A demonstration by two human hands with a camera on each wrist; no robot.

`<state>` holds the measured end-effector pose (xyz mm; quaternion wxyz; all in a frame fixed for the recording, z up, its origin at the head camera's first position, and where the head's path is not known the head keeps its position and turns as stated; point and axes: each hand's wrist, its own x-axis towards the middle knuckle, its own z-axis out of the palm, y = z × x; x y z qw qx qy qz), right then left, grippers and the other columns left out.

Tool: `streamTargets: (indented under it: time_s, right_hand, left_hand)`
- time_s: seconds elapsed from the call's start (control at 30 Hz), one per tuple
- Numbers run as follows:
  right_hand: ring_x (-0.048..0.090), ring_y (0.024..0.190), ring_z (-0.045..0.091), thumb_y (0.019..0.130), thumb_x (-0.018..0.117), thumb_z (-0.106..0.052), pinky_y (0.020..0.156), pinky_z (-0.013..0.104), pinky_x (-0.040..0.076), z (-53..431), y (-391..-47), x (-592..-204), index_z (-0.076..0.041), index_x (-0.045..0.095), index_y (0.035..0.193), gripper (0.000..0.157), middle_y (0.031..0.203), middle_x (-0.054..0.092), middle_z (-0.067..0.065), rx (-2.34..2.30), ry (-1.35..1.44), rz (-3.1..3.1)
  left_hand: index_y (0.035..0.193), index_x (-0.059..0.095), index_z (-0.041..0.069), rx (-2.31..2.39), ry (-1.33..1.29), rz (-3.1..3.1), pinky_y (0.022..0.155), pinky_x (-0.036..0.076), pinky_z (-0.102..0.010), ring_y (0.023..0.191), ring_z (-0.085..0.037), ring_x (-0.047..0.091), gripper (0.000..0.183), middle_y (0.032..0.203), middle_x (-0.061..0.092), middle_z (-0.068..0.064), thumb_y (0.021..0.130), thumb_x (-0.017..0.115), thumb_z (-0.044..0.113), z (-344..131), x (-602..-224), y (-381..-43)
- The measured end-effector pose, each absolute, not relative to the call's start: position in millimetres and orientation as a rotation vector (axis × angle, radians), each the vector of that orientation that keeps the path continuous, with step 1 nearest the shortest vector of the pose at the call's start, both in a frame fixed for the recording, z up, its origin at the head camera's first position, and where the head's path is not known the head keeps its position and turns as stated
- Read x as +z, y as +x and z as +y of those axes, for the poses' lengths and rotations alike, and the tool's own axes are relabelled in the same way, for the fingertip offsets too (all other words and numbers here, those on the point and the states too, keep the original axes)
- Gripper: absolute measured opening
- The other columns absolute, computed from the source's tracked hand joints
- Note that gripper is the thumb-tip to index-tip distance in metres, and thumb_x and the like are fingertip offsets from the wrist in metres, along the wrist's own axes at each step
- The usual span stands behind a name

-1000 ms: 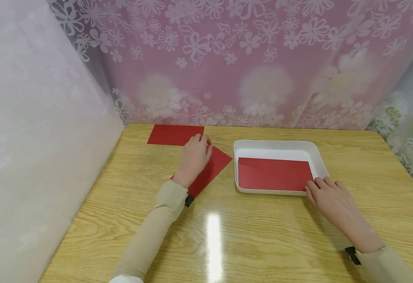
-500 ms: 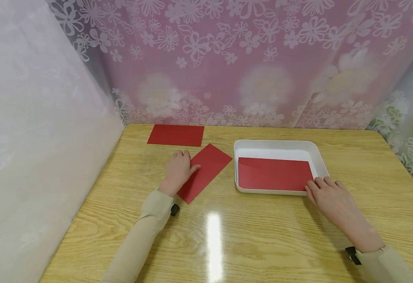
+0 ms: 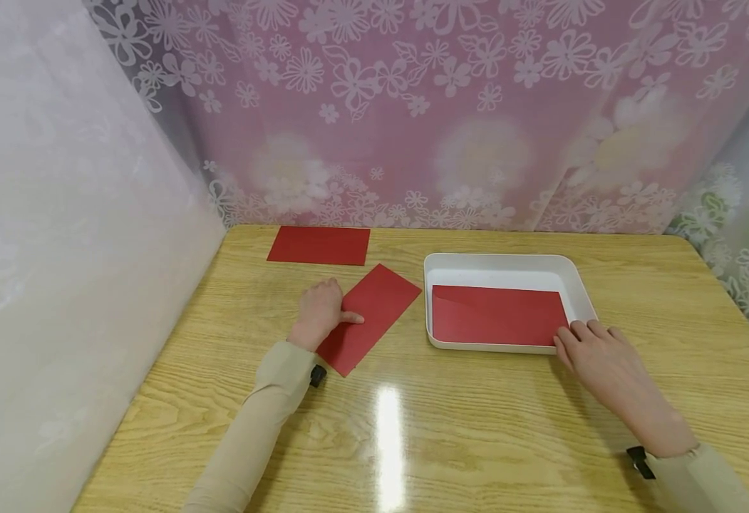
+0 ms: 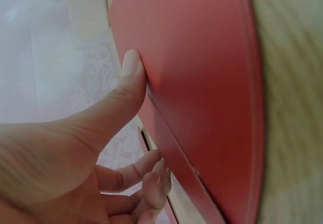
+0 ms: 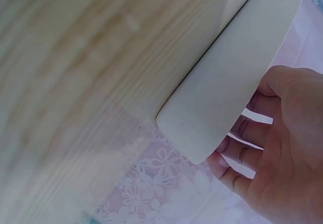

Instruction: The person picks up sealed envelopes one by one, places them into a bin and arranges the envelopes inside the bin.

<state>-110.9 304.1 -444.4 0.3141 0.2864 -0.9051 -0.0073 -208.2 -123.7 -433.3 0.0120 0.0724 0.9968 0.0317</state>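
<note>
My left hand [image 3: 320, 312] is at the left long edge of a red envelope [image 3: 380, 299] lying slantwise on the table. In the left wrist view the thumb presses on the red envelope [image 4: 202, 82] beside a flap seam, and the curled fingers [image 4: 151, 183] are at its edge. My right hand [image 3: 605, 363] grips the near right corner of a white tray [image 3: 509, 271], its fingers bent over the rim. In the right wrist view the outer wall of the tray [image 5: 217, 77] shows beside those fingers. Another red envelope [image 3: 499, 317] lies inside the tray, along its front side.
A third red envelope [image 3: 319, 244] lies at the back left of the wooden table [image 3: 477, 427]. A pink flowered curtain [image 3: 412, 142] hangs behind the table, and a pale sheet [image 3: 60, 249] stands along its left side.
My left hand has drawn back from over the slanted envelope to its left edge, thumb laid on top. That envelope has shifted slightly toward me. My right hand and the tray have stayed put.
</note>
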Motion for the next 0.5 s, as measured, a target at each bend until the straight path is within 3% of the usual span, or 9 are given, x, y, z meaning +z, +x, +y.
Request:
streamTargets:
  time_s: [0.2, 0.5]
  right_hand:
    - [0.036, 0.058, 0.027, 0.111, 0.013, -0.037, 0.05, 0.033, 0.027, 304.4, -111.2, -444.0, -0.007, 0.043, 0.073, 0.057, 0.065, 0.04, 0.006, -0.023, 0.755, -2.388]
    - [0.039, 0.058, 0.029, 0.111, 0.013, -0.037, 0.05, 0.034, 0.028, 304.6, -111.5, -444.6, -0.007, 0.043, 0.074, 0.057, 0.066, 0.041, 0.007, -0.018, 0.756, -2.381]
  left_hand:
    - [0.073, 0.047, 0.009, 0.169, 0.184, 3.017, 0.054, 0.035, -0.027, 0.059, -0.014, 0.042, 0.064, 0.068, 0.046, -0.003, 0.069, 0.086, 0.059, -123.8, -431.2, -212.6]
    - [0.091, 0.051, 0.007, 0.331, 0.196, 2.993, 0.055, 0.037, -0.028, 0.06, -0.016, 0.048, 0.063, 0.068, 0.052, -0.002, 0.07, 0.09, 0.052, -127.2, -429.3, -211.8]
